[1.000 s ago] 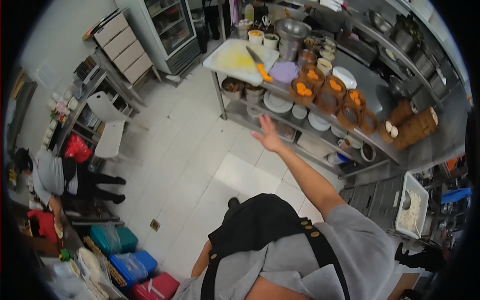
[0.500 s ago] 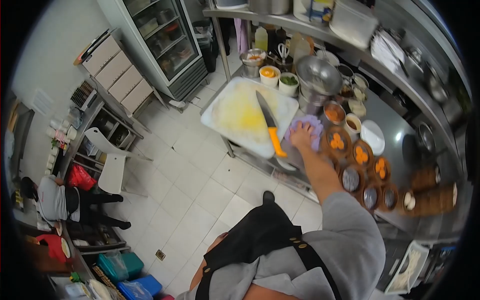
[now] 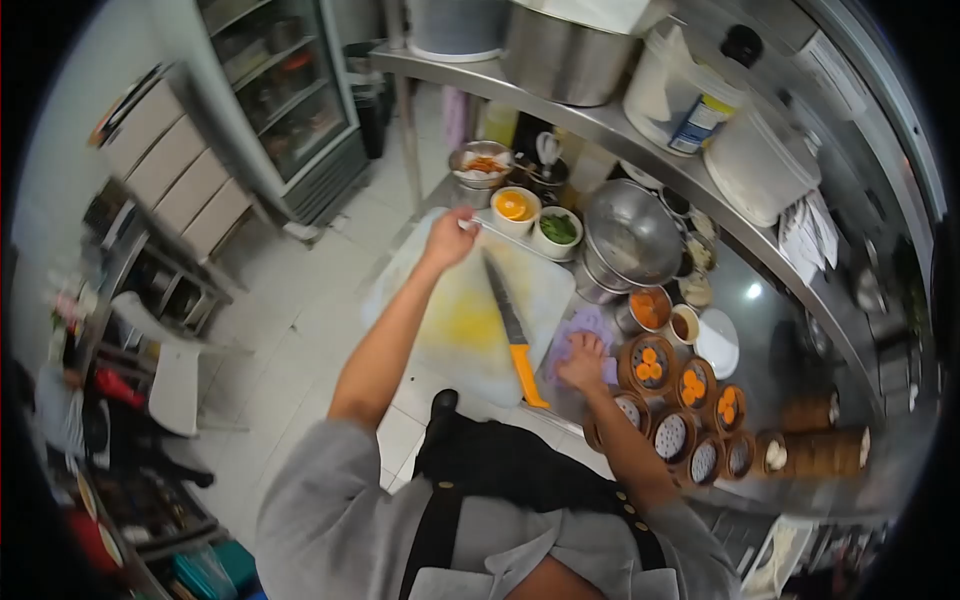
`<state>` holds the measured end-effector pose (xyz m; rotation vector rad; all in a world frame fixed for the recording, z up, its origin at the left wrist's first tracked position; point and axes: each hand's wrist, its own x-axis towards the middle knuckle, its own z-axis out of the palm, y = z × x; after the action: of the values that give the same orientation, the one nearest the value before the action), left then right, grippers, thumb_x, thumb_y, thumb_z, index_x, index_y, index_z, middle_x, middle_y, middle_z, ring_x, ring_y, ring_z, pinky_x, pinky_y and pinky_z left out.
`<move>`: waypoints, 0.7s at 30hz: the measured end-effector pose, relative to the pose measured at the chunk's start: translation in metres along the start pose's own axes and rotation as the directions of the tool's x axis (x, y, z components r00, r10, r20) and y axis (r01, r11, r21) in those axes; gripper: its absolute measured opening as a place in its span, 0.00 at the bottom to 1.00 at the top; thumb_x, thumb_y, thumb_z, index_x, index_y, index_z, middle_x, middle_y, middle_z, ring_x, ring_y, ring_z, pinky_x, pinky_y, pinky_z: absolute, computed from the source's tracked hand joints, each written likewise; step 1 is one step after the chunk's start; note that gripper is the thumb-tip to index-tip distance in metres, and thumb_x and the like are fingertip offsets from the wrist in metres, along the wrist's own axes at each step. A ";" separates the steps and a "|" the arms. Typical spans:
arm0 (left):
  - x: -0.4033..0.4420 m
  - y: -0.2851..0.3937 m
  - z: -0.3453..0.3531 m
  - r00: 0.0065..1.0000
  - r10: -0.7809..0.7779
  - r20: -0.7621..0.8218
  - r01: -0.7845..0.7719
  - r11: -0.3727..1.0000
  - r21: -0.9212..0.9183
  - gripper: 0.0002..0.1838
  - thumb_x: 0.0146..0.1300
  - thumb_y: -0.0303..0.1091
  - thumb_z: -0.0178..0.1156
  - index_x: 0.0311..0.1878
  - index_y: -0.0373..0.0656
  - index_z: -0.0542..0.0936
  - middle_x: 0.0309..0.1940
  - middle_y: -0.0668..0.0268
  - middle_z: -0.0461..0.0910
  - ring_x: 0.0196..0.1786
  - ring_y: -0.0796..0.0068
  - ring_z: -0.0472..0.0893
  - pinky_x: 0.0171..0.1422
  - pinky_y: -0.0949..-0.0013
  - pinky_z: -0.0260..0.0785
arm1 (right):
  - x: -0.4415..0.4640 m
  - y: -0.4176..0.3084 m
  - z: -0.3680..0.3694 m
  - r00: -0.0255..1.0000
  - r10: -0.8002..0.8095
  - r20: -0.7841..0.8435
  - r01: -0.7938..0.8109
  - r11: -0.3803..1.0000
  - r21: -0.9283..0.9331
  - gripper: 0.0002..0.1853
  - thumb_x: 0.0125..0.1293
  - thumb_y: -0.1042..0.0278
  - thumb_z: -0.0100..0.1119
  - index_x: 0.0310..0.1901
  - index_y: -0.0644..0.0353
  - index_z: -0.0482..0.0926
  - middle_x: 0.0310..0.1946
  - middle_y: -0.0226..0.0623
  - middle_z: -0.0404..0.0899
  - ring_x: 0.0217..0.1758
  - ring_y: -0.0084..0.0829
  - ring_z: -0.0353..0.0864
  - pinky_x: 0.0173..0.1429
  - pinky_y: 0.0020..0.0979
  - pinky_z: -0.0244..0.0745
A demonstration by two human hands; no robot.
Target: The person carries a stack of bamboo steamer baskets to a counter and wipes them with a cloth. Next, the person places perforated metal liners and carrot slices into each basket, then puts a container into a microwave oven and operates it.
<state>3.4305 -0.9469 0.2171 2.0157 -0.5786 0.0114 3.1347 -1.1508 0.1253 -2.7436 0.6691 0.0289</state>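
My right hand (image 3: 582,364) lies on a crumpled purple cloth (image 3: 588,328), its fingers spread over the fabric beside the cutting board. At the far left corner of the white, yellow-stained cutting board (image 3: 440,350) is my left hand (image 3: 452,238). Its fingers are closed near the edge of a metal tray; what they hold, if anything, I cannot make out. On the board lies a knife (image 3: 512,325) with an orange handle, the handle toward me. Two white tubs, one with orange food (image 3: 514,206) and one with green leaves (image 3: 557,229), stand just right of my left hand.
Bamboo steamers (image 3: 647,364) with orange pieces stand right of the cloth, beside steamers with perforated liners (image 3: 670,437). A large metal bowl (image 3: 632,235) sits behind the board. Overhead runs a metal shelf (image 3: 590,105) with tubs. Another person (image 3: 60,410) is at the far left.
My left arm has come up from beside my apron and reached to the board's far corner. My right hand stays on the purple cloth. The view has shifted.
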 end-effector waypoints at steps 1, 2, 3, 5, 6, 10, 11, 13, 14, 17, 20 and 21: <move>0.010 0.003 0.009 0.999 0.025 0.046 -0.024 0.999 -0.026 0.16 0.60 0.35 0.63 0.50 0.38 0.80 0.47 0.54 0.82 0.37 0.63 0.82 0.46 0.64 0.74 | -0.009 -0.004 -0.001 0.998 0.056 -0.015 -0.056 0.998 -0.006 0.26 0.50 0.61 0.62 0.53 0.58 0.71 0.62 0.50 0.62 0.66 0.52 0.59 0.66 0.52 0.60; 0.022 0.008 0.016 0.993 0.085 0.079 -0.080 0.995 -0.060 0.16 0.60 0.34 0.63 0.50 0.39 0.80 0.44 0.56 0.83 0.36 0.66 0.82 0.45 0.65 0.74 | -0.018 -0.009 0.000 0.984 0.025 -0.179 -0.022 1.000 0.019 0.28 0.50 0.62 0.62 0.55 0.58 0.70 0.61 0.49 0.64 0.66 0.52 0.61 0.64 0.53 0.62; 0.035 0.018 0.025 0.979 0.156 0.128 -0.145 0.985 -0.095 0.16 0.60 0.33 0.63 0.50 0.39 0.79 0.41 0.58 0.83 0.35 0.69 0.81 0.44 0.67 0.74 | -0.031 -0.016 0.002 0.938 0.018 -0.346 -0.004 0.999 0.040 0.30 0.51 0.63 0.62 0.58 0.57 0.69 0.60 0.49 0.66 0.65 0.51 0.63 0.62 0.54 0.65; 0.023 0.032 0.047 0.821 0.329 0.467 -0.134 0.906 -0.403 0.16 0.61 0.30 0.63 0.52 0.40 0.79 0.36 0.67 0.81 0.35 0.78 0.78 0.43 0.71 0.73 | -0.057 -0.034 -0.007 0.889 0.166 -0.428 -0.053 0.963 0.264 0.31 0.51 0.66 0.63 0.59 0.57 0.69 0.55 0.47 0.71 0.60 0.46 0.70 0.57 0.48 0.70; 0.009 0.050 0.049 0.594 0.412 0.691 -0.058 0.878 -0.474 0.20 0.63 0.28 0.61 0.59 0.42 0.75 0.40 0.70 0.79 0.41 0.81 0.78 0.42 0.76 0.72 | -0.075 -0.041 -0.010 0.853 0.204 -0.480 0.026 0.902 0.430 0.31 0.52 0.69 0.64 0.60 0.58 0.69 0.51 0.45 0.75 0.54 0.40 0.76 0.53 0.43 0.75; -0.052 0.096 0.091 -0.077 0.404 0.912 0.114 0.912 -0.395 0.21 0.63 0.28 0.61 0.60 0.41 0.75 0.40 0.71 0.80 0.40 0.82 0.78 0.43 0.74 0.72 | -0.152 -0.068 -0.026 0.822 0.562 -0.087 -0.077 0.262 0.962 0.27 0.57 0.78 0.62 0.59 0.59 0.69 0.37 0.33 0.80 0.35 0.22 0.79 0.35 0.26 0.77; -0.060 0.100 0.099 -0.191 0.371 0.909 0.069 0.929 -0.364 0.21 0.63 0.28 0.62 0.60 0.41 0.75 0.39 0.71 0.80 0.40 0.83 0.78 0.42 0.73 0.72 | -0.172 -0.067 -0.024 0.797 0.600 -0.067 -0.050 0.177 0.983 0.27 0.58 0.78 0.62 0.60 0.57 0.68 0.38 0.35 0.80 0.35 0.25 0.80 0.33 0.27 0.77; -0.075 0.097 0.144 -0.005 0.398 0.917 -0.310 0.872 -0.380 0.15 0.58 0.28 0.63 0.50 0.40 0.79 0.38 0.62 0.82 0.38 0.71 0.80 0.42 0.69 0.72 | -0.211 -0.076 -0.040 0.707 0.664 0.243 -0.098 -0.249 0.964 0.26 0.60 0.78 0.61 0.60 0.55 0.68 0.39 0.37 0.80 0.35 0.27 0.81 0.32 0.27 0.77; -0.087 0.096 0.168 0.112 0.395 0.912 -0.449 0.839 -0.309 0.12 0.56 0.27 0.62 0.44 0.40 0.80 0.38 0.59 0.81 0.36 0.64 0.81 0.42 0.66 0.72 | -0.230 -0.071 -0.027 0.713 0.637 0.293 -0.026 -0.394 0.919 0.26 0.60 0.78 0.61 0.60 0.55 0.68 0.39 0.38 0.80 0.35 0.28 0.82 0.30 0.28 0.76; -0.123 0.065 0.235 0.170 0.566 0.806 -0.651 0.679 -0.339 0.09 0.54 0.27 0.59 0.40 0.41 0.78 0.41 0.55 0.79 0.41 0.54 0.80 0.46 0.59 0.72 | -0.274 -0.061 0.040 0.513 0.678 0.527 -0.137 -0.542 0.829 0.25 0.60 0.77 0.62 0.59 0.56 0.69 0.36 0.40 0.82 0.31 0.31 0.83 0.29 0.29 0.74; -0.133 0.066 0.250 0.091 0.429 0.899 -0.754 0.619 -0.220 0.11 0.54 0.32 0.58 0.42 0.47 0.79 0.51 0.56 0.74 0.56 0.52 0.72 0.53 0.51 0.69 | -0.300 -0.025 0.091 0.192 0.898 0.395 -0.459 -0.274 0.845 0.22 0.59 0.76 0.62 0.56 0.58 0.72 0.34 0.42 0.83 0.30 0.32 0.83 0.34 0.33 0.77; -0.134 0.068 0.247 0.080 0.436 0.897 -0.781 0.587 -0.216 0.12 0.55 0.33 0.58 0.44 0.49 0.79 0.55 0.56 0.71 0.60 0.50 0.68 0.55 0.50 0.68 | -0.311 -0.017 0.110 0.192 0.944 0.269 -0.677 -0.071 0.732 0.20 0.59 0.76 0.61 0.55 0.58 0.74 0.35 0.43 0.83 0.31 0.33 0.83 0.37 0.34 0.78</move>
<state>3.2276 -1.1267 0.1164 1.7188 -2.3392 -0.5545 2.8713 -0.9644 0.0550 -1.0645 1.9185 -0.3715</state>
